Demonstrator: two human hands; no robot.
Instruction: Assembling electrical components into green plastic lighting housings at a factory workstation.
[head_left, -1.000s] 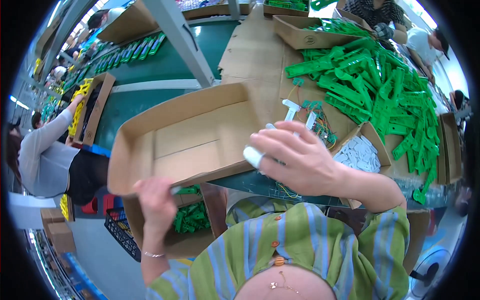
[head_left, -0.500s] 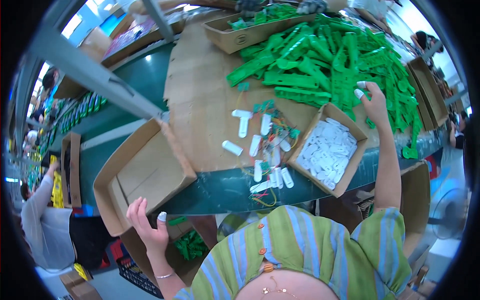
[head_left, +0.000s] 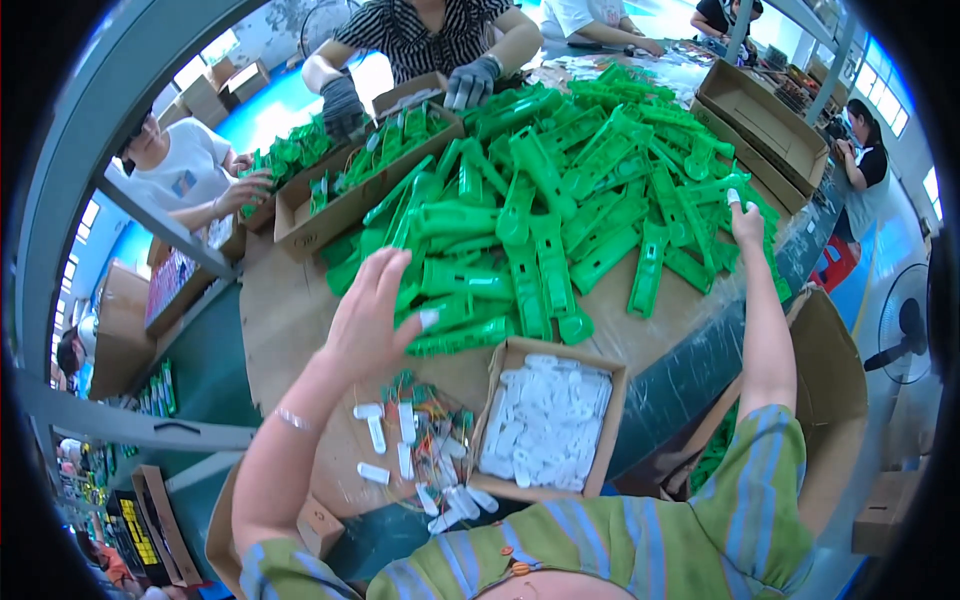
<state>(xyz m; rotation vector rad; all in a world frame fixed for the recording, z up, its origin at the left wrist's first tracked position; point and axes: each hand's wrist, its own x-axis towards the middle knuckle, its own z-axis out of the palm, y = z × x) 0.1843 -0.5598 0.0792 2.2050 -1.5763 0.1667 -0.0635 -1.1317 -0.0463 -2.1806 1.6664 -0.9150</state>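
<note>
A large heap of green plastic parts covers the middle of the table. My left hand is over the heap's near left edge, thumb spread from the fingers, with nothing in it. At the right side of the heap, my right hand has its white-capped fingertips closed at the end of a green plastic part. Below the heap stands a cardboard box of small white plastic pieces. Left of that box lie white pieces with thin coloured wires and small green boards.
Across the table, a person's gloved hands are by a long cardboard box holding green parts. Another person handles green parts at the left. A grey metal frame crosses the left side. An empty carton lies far right, near a fan.
The view has shifted toward the heap, which now appears larger and more central. My left hand has moved from beside the cardboard tray to the heap. My right fingertips have come onto a green part.
</note>
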